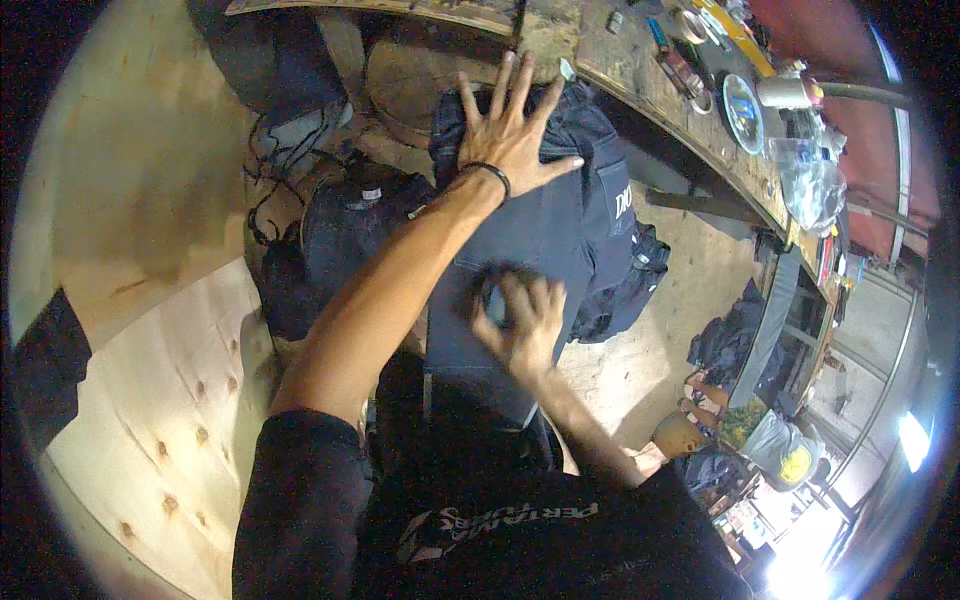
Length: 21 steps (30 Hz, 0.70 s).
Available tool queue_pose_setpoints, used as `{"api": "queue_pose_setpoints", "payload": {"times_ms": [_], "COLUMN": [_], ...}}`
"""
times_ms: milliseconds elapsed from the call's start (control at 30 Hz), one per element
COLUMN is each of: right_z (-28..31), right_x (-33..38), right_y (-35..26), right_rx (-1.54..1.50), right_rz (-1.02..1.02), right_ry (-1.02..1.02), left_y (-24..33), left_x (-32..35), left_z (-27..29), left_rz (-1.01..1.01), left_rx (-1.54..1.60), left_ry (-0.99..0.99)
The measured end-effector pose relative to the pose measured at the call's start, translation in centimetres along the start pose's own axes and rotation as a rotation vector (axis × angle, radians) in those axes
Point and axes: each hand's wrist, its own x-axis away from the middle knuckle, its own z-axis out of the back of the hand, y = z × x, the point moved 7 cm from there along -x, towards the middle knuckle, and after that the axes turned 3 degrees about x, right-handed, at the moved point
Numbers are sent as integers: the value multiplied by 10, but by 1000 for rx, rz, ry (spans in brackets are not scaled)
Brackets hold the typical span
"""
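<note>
A dark navy denim garment (505, 240), apparently jeans, lies spread over a support in front of me, with white lettering at its right side. My left hand (510, 125) presses flat on its far part, fingers spread and holding nothing. A black band circles that wrist. Closer to me, my right hand (530, 320) is curled around a small blue-grey object (496, 303) against the cloth. Motion smears this hand, and the object's kind cannot be made out.
More dark garments (355, 230) are heaped at the left. A wooden workbench (660, 105) runs along the far right, bearing a light-blue bowl (742, 112), tape rolls (691, 27) and a thread cone (790, 92). Plywood panels (170, 400) stand left. Another person (785, 450) is at lower right.
</note>
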Motion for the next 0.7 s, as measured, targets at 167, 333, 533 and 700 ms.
{"api": "queue_pose_setpoints", "payload": {"times_ms": [167,333,533,700], "right_z": [-15,-29,-48,-41], "right_x": [14,16,21,28], "right_y": [-15,-35,-30,-27], "right_rx": [-9,51,43,-152], "right_rz": [113,138,42,229], "right_ry": [-113,-84,-195,-393], "left_y": [3,2,5,8], "left_x": [2,5,5,-6], "left_z": [1,0,1,3], "left_rz": [-69,-65,-96,-193], "left_rx": [52,41,79,25], "left_ry": [33,40,1,-56]}}
